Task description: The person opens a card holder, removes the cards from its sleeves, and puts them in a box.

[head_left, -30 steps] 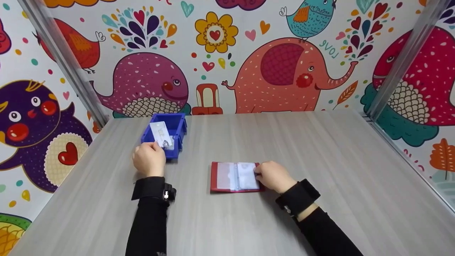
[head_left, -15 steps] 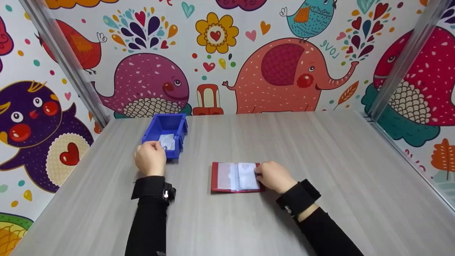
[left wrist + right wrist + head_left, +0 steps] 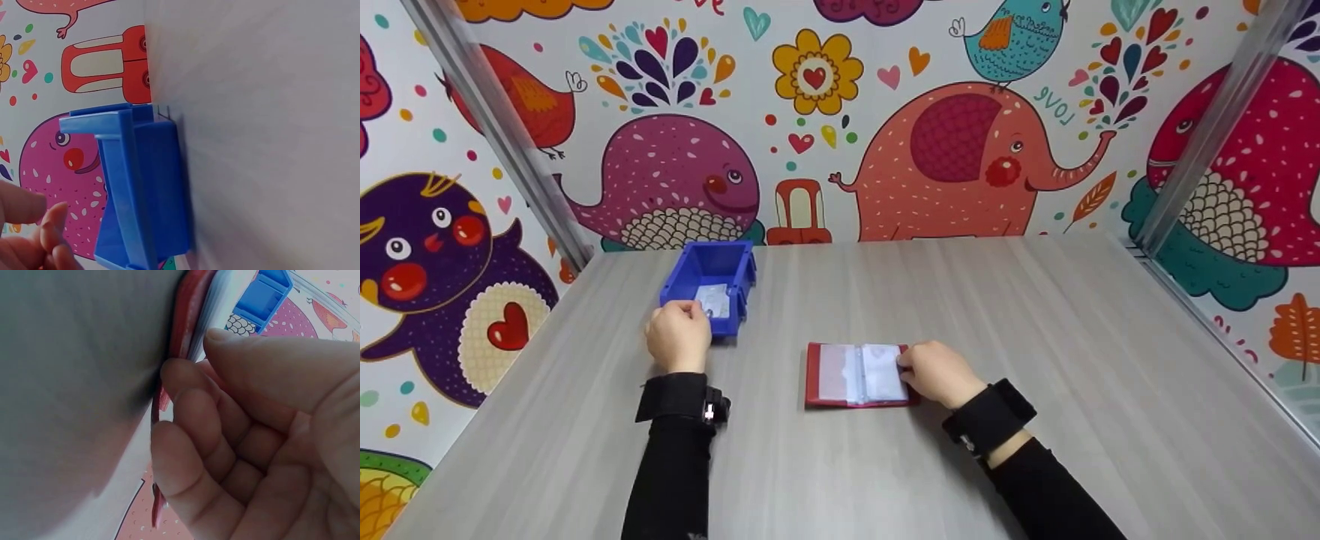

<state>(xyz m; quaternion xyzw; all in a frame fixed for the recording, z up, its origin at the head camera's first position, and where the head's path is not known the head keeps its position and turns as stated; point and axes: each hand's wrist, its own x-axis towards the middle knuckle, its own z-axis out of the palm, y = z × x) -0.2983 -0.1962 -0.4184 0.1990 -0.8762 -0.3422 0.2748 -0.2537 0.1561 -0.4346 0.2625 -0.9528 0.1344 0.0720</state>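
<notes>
A red card holder [image 3: 813, 376] with clear plastic sleeves lies spread on the table. My right hand [image 3: 945, 373] pinches its right edge; in the right wrist view the thumb [image 3: 219, 336] lies against the sleeves and the fingers reach around the cover's edge. My left hand [image 3: 679, 335] hovers at the near left corner of a blue bin [image 3: 725, 325], its fingers loosely curled. The left wrist view has a gap between thumb and fingertips, with nothing held. Inside the bin, near its front, lies a whitish card [image 3: 714, 300], partly hidden by the front wall and hand.
The wood-grain table [image 3: 960, 300] carries the bin at the back left and the card holder near the middle. A wall printed with cartoon animals [image 3: 945, 172] closes off the back. Metal posts [image 3: 499, 135] stand at the table's back corners.
A second ago my left hand held a white card above the bin; that card is gone from my fingers, and a whitish card shows inside the bin. My right hand has stayed put.
</notes>
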